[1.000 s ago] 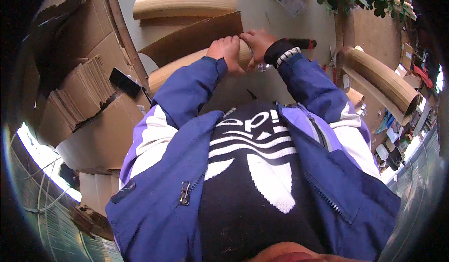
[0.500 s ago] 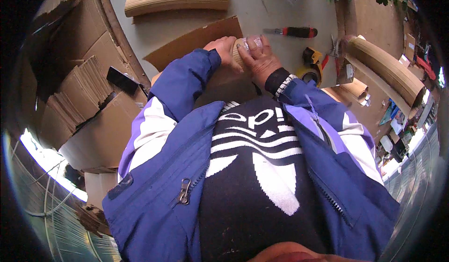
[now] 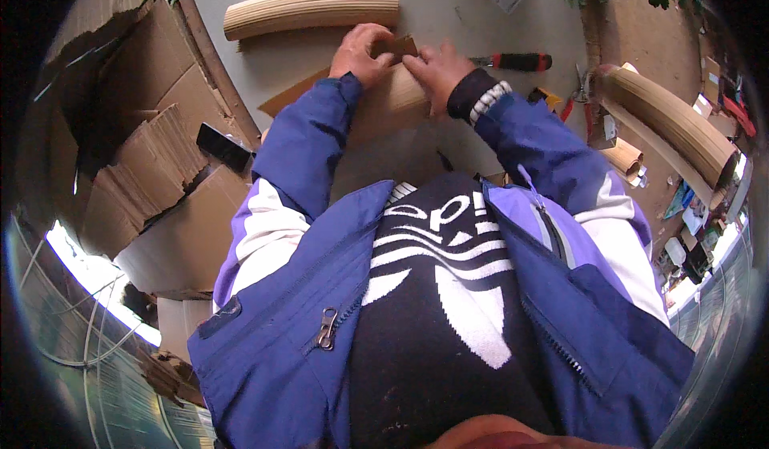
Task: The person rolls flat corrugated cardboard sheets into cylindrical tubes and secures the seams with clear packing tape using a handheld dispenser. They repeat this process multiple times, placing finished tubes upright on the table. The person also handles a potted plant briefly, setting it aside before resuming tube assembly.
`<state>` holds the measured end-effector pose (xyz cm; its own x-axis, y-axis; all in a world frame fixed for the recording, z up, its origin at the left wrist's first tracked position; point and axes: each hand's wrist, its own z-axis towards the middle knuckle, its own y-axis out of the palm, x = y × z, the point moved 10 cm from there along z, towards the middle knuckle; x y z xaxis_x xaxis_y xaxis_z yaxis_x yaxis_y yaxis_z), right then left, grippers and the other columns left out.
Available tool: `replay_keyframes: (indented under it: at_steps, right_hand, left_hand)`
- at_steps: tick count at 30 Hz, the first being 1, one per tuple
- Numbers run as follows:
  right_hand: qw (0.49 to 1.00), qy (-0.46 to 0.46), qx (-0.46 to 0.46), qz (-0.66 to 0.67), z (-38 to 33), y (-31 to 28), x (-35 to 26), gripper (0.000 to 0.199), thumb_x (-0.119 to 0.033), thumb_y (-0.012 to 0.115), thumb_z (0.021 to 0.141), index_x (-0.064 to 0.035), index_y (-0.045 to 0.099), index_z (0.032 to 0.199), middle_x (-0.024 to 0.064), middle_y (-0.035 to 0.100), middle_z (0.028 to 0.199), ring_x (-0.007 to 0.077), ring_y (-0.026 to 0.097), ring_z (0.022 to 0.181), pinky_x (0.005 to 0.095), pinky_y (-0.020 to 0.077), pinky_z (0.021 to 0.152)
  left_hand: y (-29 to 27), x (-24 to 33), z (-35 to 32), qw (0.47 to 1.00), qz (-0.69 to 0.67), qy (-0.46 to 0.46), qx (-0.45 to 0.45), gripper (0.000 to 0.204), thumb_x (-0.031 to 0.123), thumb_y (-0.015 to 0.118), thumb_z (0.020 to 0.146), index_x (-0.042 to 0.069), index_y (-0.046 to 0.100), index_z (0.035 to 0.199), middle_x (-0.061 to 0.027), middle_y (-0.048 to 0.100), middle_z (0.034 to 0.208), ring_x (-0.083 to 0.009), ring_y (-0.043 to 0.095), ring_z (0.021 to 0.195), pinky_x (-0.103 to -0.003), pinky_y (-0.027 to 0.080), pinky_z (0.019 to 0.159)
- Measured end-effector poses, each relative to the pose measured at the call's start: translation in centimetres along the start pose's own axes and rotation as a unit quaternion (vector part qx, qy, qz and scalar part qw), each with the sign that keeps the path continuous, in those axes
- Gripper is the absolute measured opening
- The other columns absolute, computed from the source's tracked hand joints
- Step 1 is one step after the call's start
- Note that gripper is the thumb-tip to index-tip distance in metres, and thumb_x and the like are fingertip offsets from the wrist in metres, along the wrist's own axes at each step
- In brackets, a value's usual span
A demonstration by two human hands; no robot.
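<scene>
Worked at a pale table [image 3: 448, 16] flanked by stacked flattened cardboard [image 3: 136, 169] on the left. Farther off, lay a finished ribbed roll [image 3: 312, 8], long axis left to right. Nearer, lay a second corrugated roll [image 3: 392, 100] on its brown sheet [image 3: 296, 96], same axis, directly under both hands. Pressed down with left hand [image 3: 360, 52] and right hand [image 3: 436, 68], fingers curled over the brown flap, equally near. Just right, a red-handled screwdriver [image 3: 517, 61].
</scene>
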<state>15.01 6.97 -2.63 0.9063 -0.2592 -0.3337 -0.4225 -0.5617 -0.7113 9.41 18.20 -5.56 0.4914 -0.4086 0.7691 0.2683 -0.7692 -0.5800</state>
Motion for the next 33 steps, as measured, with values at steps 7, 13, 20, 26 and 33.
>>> replay_keyframes:
  at_steps: [7, 13, 20, 26, 33]
  right_hand:
    - [0.995, -0.012, 0.096, -0.006, -2.3, 1.0, -0.3, 0.099, -0.024, 0.087, 0.052, -0.0185, 0.043, 0.141, 0.0113, 0.041, 0.141, 0.0438, 0.040, 0.127, 0.0479, 0.0509, 0.097]
    - [0.991, -0.022, 0.124, 0.035, -3.7, 1.8, -0.5, 0.091, -0.020, 0.084, 0.056, -0.0190, 0.044, 0.139, 0.0128, 0.041, 0.140, 0.0448, 0.036, 0.130, 0.0487, 0.0489, 0.099]
    - [0.970, -0.046, 0.235, 0.040, -5.5, 2.4, -0.8, 0.073, -0.008, 0.073, 0.065, -0.0272, 0.051, 0.131, 0.0129, 0.039, 0.139, 0.0450, 0.034, 0.132, 0.0479, 0.0520, 0.095]
    - [0.964, -0.054, 0.257, 0.033, -5.8, 3.2, -0.6, 0.059, -0.014, 0.068, 0.076, -0.0321, 0.052, 0.130, 0.0107, 0.037, 0.142, 0.0494, 0.035, 0.131, 0.0501, 0.0548, 0.090]
    - [0.920, -0.140, 0.307, 0.198, -8.4, 2.2, 1.0, 0.080, -0.017, 0.082, 0.065, -0.0209, 0.047, 0.137, 0.0155, 0.032, 0.149, 0.0429, 0.035, 0.135, 0.0516, 0.0424, 0.105]
  left_hand:
    - [2.3, 0.2, -2.0, 0.989, 0.140, -0.028, -0.021, 0.015, 0.023, 0.063, 0.085, 0.018, 0.073, 0.095, -0.0059, 0.068, 0.098, -0.0303, 0.065, 0.094, -0.042, 0.053, 0.081]
    - [2.0, 1.7, -3.9, 0.992, 0.116, -0.043, -0.017, 0.016, 0.022, 0.065, 0.085, 0.018, 0.074, 0.097, -0.0048, 0.067, 0.099, -0.0302, 0.064, 0.098, -0.041, 0.053, 0.082]
    - [2.1, 3.3, -6.0, 0.992, 0.122, -0.034, -0.009, 0.014, 0.019, 0.067, 0.083, 0.015, 0.073, 0.095, -0.0050, 0.065, 0.097, -0.0295, 0.062, 0.097, -0.040, 0.052, 0.082]
    - [2.3, 5.6, -7.6, 0.991, 0.130, 0.014, -0.015, 0.039, 0.032, 0.077, 0.074, 0.007, 0.068, 0.103, -0.0103, 0.062, 0.105, -0.0340, 0.055, 0.105, -0.043, 0.048, 0.092]
    - [2.7, 7.5, -9.9, 0.987, 0.142, 0.068, 0.015, 0.059, 0.033, 0.086, 0.060, 0.009, 0.062, 0.108, -0.0101, 0.058, 0.108, -0.0352, 0.052, 0.105, -0.044, 0.046, 0.093]
